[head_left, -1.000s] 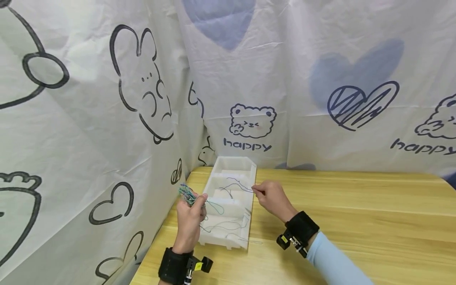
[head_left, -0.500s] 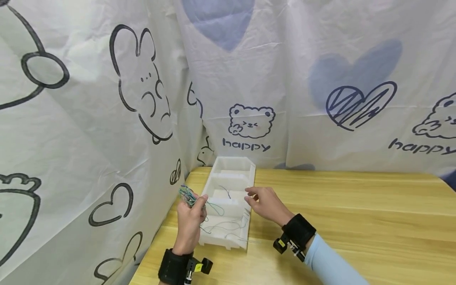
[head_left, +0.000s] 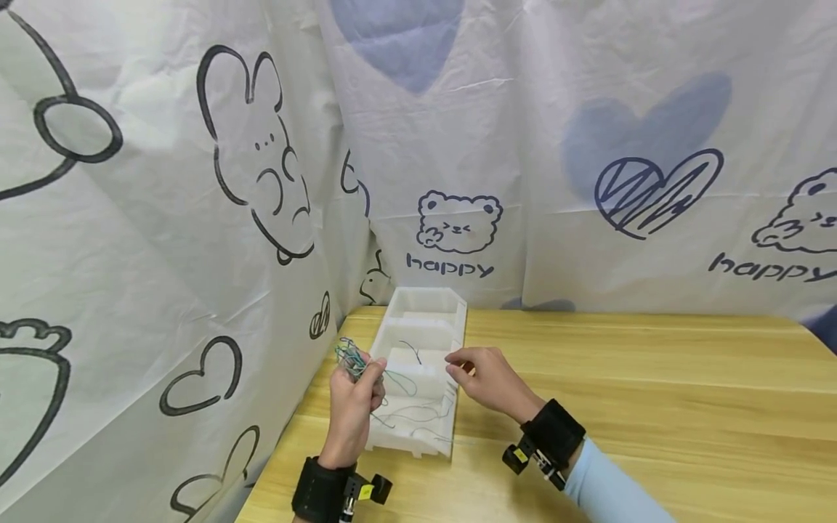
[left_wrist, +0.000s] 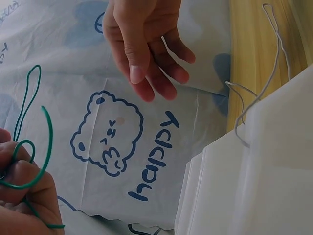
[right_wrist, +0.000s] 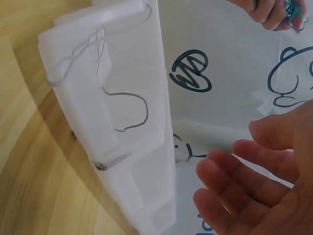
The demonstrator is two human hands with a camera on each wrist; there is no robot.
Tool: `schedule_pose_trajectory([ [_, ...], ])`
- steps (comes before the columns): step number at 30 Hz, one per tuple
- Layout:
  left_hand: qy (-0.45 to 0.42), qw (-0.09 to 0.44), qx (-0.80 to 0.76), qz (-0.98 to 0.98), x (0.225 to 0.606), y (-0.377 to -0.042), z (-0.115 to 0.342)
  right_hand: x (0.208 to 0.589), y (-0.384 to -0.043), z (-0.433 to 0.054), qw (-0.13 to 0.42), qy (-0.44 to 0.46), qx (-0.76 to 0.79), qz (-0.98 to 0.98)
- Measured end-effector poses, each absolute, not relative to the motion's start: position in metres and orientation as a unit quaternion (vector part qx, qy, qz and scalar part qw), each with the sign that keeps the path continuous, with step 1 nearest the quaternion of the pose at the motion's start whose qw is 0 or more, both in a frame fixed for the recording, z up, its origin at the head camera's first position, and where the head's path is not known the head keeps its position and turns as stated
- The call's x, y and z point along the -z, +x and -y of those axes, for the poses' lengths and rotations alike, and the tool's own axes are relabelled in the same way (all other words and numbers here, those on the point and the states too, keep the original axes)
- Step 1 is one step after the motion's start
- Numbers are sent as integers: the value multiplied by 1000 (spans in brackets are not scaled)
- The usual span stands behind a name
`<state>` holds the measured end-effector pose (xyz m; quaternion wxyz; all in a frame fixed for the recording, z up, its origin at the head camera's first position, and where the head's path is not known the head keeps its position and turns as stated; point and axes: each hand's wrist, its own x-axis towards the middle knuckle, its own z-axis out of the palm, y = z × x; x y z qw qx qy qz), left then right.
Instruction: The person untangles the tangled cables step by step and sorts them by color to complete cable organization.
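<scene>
My left hand [head_left: 353,407] grips a tangled bundle of green and blue wires [head_left: 350,356] above the left side of a white bin [head_left: 425,379] divided into compartments. In the left wrist view, green wire [left_wrist: 50,142] loops out of its curled fingers. My right hand [head_left: 489,376] hovers by the bin's right wall, fingers parted and holding nothing; the right wrist view shows its loosely bent fingers [right_wrist: 230,181]. One short dark wire [head_left: 413,351] lies in the middle compartment. Thin grey wires [head_left: 418,419] lie in the nearest one, with a loop [right_wrist: 58,73] hanging over the rim.
The bin stands on a wooden table [head_left: 621,407], close to the left curtain [head_left: 144,290]. Another printed curtain [head_left: 549,254] hangs behind the table. A camera is strapped to each wrist.
My right hand has let go of the dark blue wires it pinched over the middle compartment, and its fingers have parted. My left hand keeps its bundle, barely moved.
</scene>
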<state>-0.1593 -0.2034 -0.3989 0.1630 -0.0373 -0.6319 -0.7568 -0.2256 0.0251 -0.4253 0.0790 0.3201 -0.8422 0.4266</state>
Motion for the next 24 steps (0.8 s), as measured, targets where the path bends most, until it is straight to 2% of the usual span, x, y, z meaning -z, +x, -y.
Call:
schedule_pose_trajectory([
  [24, -75, 135, 752, 640, 400, -162, 190, 405, -206, -40, 96, 339, -469, 810],
])
